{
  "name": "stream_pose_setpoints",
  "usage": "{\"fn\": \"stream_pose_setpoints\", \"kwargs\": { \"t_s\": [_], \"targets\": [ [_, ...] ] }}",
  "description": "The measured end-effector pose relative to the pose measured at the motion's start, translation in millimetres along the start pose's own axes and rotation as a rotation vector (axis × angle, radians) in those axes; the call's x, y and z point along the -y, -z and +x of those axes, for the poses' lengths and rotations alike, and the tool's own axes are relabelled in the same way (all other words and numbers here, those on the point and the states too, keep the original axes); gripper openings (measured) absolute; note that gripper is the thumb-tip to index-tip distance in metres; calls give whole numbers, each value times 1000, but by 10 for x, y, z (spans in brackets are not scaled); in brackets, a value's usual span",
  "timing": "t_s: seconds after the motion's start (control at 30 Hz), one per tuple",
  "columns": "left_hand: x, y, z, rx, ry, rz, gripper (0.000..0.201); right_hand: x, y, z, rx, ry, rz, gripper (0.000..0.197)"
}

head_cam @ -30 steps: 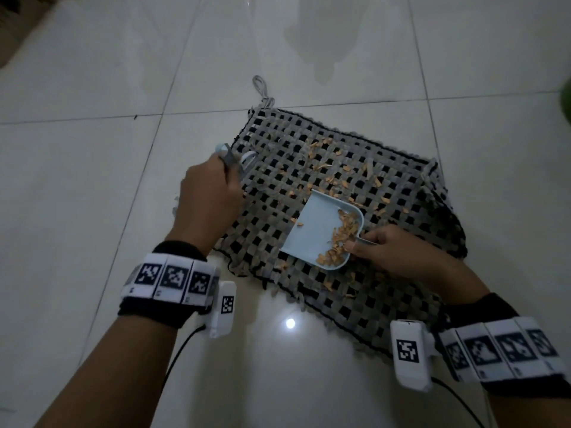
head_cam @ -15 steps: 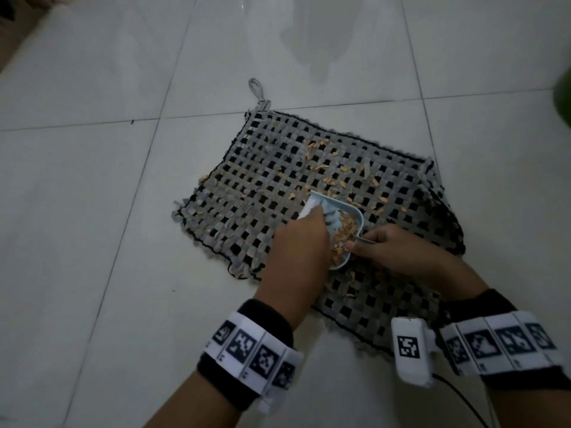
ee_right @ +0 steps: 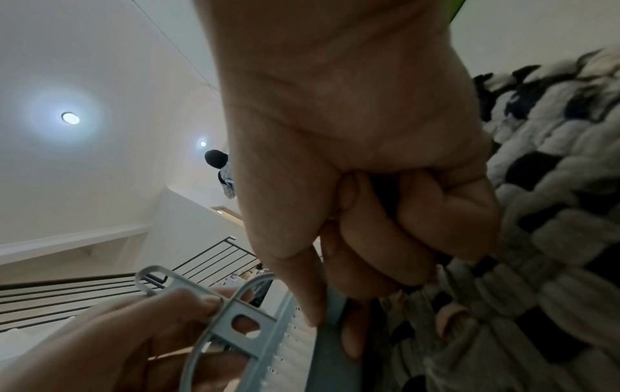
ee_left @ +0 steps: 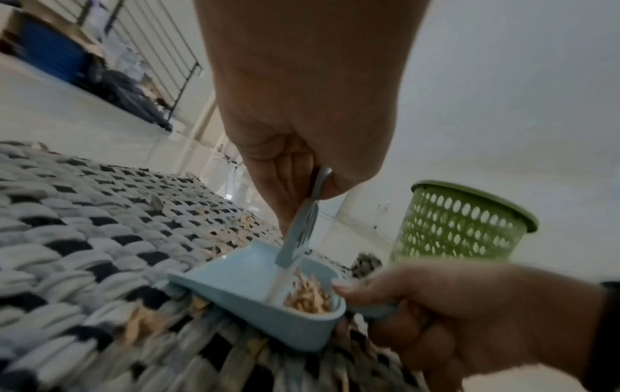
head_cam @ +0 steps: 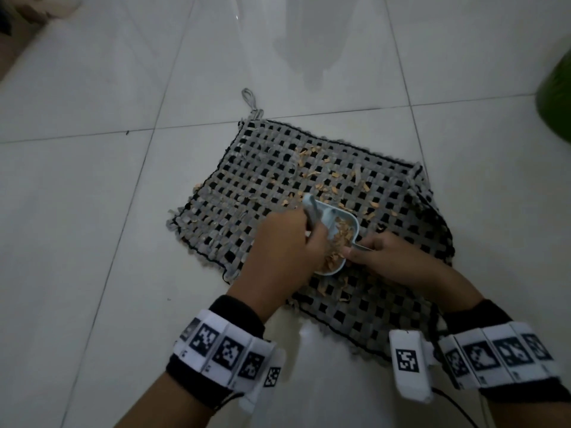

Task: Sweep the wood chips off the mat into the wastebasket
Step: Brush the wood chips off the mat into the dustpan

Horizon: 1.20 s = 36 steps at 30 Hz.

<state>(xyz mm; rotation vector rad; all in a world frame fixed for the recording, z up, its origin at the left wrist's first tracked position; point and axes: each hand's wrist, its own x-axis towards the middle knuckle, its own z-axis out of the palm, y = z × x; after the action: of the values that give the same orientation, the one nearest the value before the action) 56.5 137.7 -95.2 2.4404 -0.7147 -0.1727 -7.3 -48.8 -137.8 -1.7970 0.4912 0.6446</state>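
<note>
A grey-and-black woven mat (head_cam: pixel 262 186) lies on the tiled floor with tan wood chips (head_cam: pixel 333 174) scattered over its middle. My right hand (head_cam: pixel 380 254) grips the handle of a light blue dustpan (head_cam: pixel 336 214) resting on the mat, with a heap of chips (ee_left: pixel 308 297) inside it. My left hand (head_cam: pixel 287 242) grips a small grey-blue brush (ee_left: pixel 298 233) whose white bristles reach down into the dustpan (ee_left: pixel 248 281). The green perforated wastebasket (ee_left: pixel 459 225) stands upright beyond the mat's right side, only its edge (head_cam: pixel 556 97) showing in the head view.
White floor tiles (head_cam: pixel 92 211) surround the mat. A hanging loop (head_cam: pixel 250 100) sticks out from the mat's far left corner. A black railing (ee_right: pixel 83 289) and clutter along a wall (ee_left: pixel 127 87) lie farther off.
My left hand carried the brush from the mat's left edge over to the dustpan and now works inside it. The right hand and dustpan have barely moved.
</note>
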Motion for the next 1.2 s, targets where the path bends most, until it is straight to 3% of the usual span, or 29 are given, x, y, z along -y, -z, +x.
{"fn": "stream_pose_setpoints", "kwargs": {
  "t_s": [0.13, 0.23, 0.33, 0.43, 0.57, 0.77, 0.9, 0.97, 1.13, 1.2],
  "targets": [
    [82, 317, 302, -188, 44, -123, 25, -14, 23, -58, -106, -10, 93, 39],
    [231, 495, 633, -304, 88, -98, 25, 68, 18, -67, -190, 22, 150, 57],
    [439, 546, 1023, -254, 98, -12, 32, 196, -46, 29, -264, 65, 158, 59],
    [596, 495, 1435, -138, -35, 120, 21, 323, -157, 187, -293, 104, 165, 60],
    [659, 328, 1752, -75, -188, 231, 25, 374, -242, 277, -348, 77, 149, 55],
    [616, 281, 1679, 52, -192, 155, 27, 336, -298, 292, -366, 41, 135, 52],
    [652, 548, 1585, 167, -81, 210, 35, 336, -310, 300, -366, 33, 146, 52],
    [641, 620, 1612, 137, -50, 202, 33, 335, -305, 309, -359, 22, 138, 51],
    [506, 407, 1742, -88, -81, 145, 39, 319, -299, 327, -368, 16, 148, 48],
    [527, 321, 1747, -102, -73, 174, 39, 311, -299, 325, -372, 29, 148, 50]
  ]
}}
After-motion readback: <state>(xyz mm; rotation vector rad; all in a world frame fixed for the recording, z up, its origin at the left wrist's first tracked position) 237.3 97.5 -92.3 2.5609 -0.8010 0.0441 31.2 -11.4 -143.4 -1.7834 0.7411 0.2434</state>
